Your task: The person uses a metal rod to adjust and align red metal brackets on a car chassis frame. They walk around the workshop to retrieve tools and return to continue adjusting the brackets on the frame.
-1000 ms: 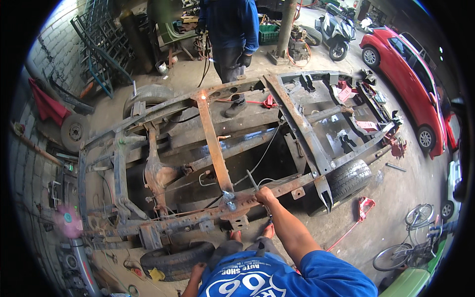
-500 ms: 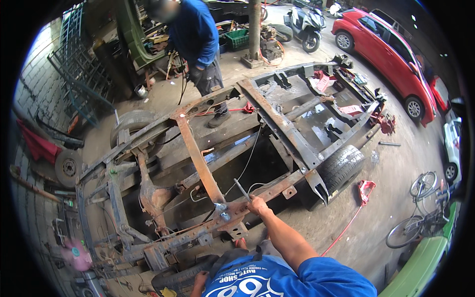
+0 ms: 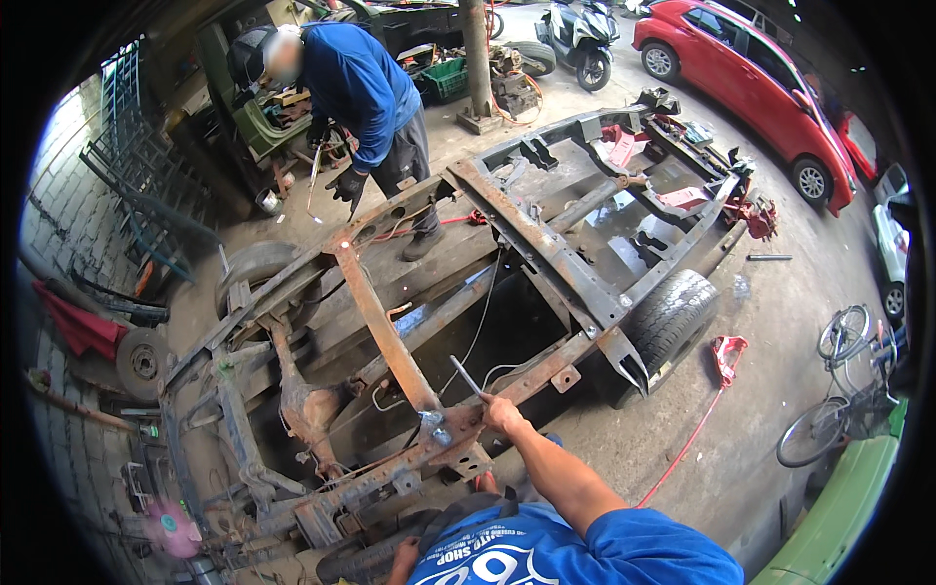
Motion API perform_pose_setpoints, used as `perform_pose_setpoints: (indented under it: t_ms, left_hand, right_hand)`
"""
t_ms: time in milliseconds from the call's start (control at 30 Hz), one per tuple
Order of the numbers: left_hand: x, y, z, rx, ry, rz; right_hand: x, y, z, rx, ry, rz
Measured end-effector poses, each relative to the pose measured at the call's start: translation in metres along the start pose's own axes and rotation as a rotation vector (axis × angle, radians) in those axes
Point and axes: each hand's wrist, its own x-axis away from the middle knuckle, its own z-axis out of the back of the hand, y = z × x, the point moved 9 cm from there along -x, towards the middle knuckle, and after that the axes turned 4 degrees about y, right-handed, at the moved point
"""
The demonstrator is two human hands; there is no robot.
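My right hand is closed around a grey metal rod. It is over the near rail of a rusty vehicle chassis frame, and the rod points up and left across the opening. Whether the hand rests on the rail is unclear. Left of it, a rusty brown crossmember meets the near rail at a patch of bare, shiny metal. My left hand is low beside my body, near a tyre; its fingers are too small and partly hidden to read.
Across the frame a co-worker in a blue top leans over, gloved, with a thin torch. A tyre and a red jack with a long handle are at right. A pink fan is at lower left, a bicycle at far right.
The co-worker has bent toward the frame, the torch now showing and one gloved hand stretched out. My right hand still holds the rod at nearly the same spot; the view has shifted slightly.
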Motion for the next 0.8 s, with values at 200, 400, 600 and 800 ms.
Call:
perform_pose_setpoints:
  t_ms: [200,400,600,800]
  left_hand:
    - [0.046,0.057,0.023,0.049,0.007,-0.073]
    - [0.055,0.049,0.009,0.17,0.01,0.084]
    - [0.054,0.034,-0.002,0.206,-0.028,0.156]
    - [0.044,0.022,-0.016,0.226,-0.031,0.126]
  right_hand:
    - [-0.013,-0.002,0.007,0.002,-0.066,-0.119]
    - [-0.001,-0.002,0.012,0.055,-0.01,-0.042]
    - [0.003,0.003,0.008,0.057,0.019,-0.045]
    - [0.017,0.004,0.009,0.12,0.105,-0.003]
